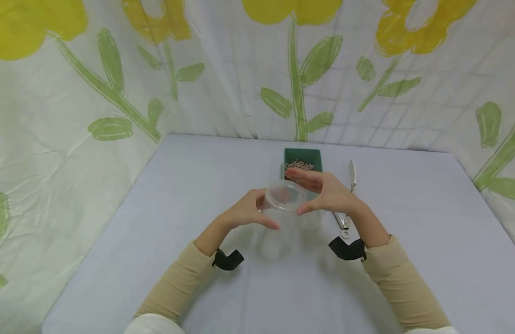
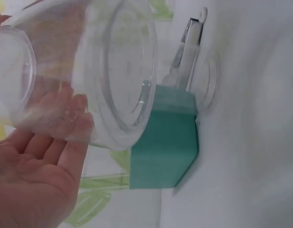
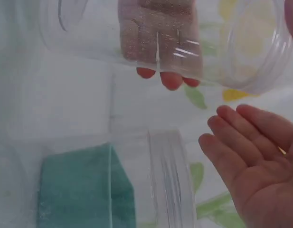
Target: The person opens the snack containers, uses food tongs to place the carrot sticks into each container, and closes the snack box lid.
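Standing beyond a held jar [image 1: 286, 220], a green box [image 1: 301, 154] contains bits [image 1: 299, 164].

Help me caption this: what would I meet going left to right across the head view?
Left beige sleeve, left hand, held clear jar, second clear jar, metal tool, right beige sleeve.

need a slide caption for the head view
Left hand gripping a clear jar, right hand beside it, a green bin beyond.

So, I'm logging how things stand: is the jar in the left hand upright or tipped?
Roughly upright. In the head view, the clear plastic jar in the left hand has its round rim uppermost, its body below.
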The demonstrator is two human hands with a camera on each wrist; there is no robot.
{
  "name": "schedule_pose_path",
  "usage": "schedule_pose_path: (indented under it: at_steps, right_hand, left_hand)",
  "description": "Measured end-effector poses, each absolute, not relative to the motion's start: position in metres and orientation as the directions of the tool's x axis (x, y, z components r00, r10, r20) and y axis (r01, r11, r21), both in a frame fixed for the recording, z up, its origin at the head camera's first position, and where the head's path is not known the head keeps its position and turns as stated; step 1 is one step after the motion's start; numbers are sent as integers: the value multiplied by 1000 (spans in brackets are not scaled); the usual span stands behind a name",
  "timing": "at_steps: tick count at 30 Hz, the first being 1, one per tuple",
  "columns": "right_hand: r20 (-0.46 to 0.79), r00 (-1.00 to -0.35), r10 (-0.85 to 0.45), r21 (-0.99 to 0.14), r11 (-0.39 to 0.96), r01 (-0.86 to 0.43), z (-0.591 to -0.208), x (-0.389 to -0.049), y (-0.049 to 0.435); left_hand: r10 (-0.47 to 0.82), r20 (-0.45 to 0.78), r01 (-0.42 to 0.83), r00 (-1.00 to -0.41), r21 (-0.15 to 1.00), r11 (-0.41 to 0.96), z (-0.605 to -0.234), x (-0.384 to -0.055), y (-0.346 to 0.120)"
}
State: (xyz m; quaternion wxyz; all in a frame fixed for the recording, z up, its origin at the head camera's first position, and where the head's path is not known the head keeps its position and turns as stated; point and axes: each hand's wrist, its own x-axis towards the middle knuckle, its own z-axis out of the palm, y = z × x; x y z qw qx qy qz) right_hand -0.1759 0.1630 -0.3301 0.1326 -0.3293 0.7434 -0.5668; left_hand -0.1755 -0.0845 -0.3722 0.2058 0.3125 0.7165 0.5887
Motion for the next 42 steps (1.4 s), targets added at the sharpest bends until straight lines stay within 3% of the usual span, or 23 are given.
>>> schedule_pose_path:
  at_steps: [6, 10, 13, 17, 20, 24, 30, 42]
  right_hand:
    - [91, -884, -459, -957, 206, -206, -329, -174, 166]
    - [1, -916, -402, -971, 220, -98, -323, -168, 155]
    - [-25, -931, -364, -950, 297, -91, -322, -164, 142]
    - [0, -956, -292, -881, 453, -138, -323, -161, 131]
    - [5, -957, -290, -849, 504, -157, -324, -161, 131]
    - [31, -924, -381, -847, 481, -226, -326, -160, 138]
    - [113, -847, -519, -837, 409, -363, -332, -158, 149]
    - [178, -760, -626, -815, 338, -470, -336, -157, 153]
  left_hand:
    - [533, 84, 208, -842, 962, 177, -372, -178, -82]
    - [346, 133, 254, -929, 908, 333, -372, -175, -71]
    - [250, 210, 307, -945, 830, 465, -371, -170, -63]
    - [239, 308, 390, -921, 743, 544, -369, -164, -59]
    - [292, 312, 426, -904, 713, 558, -367, -163, -62]
    - [436, 240, 456, -867, 737, 500, -366, -166, -72]
    - [641, 130, 446, -757, 819, 361, -371, -175, -86]
    - [812, 31, 337, -583, 919, 206, -379, -188, -90]
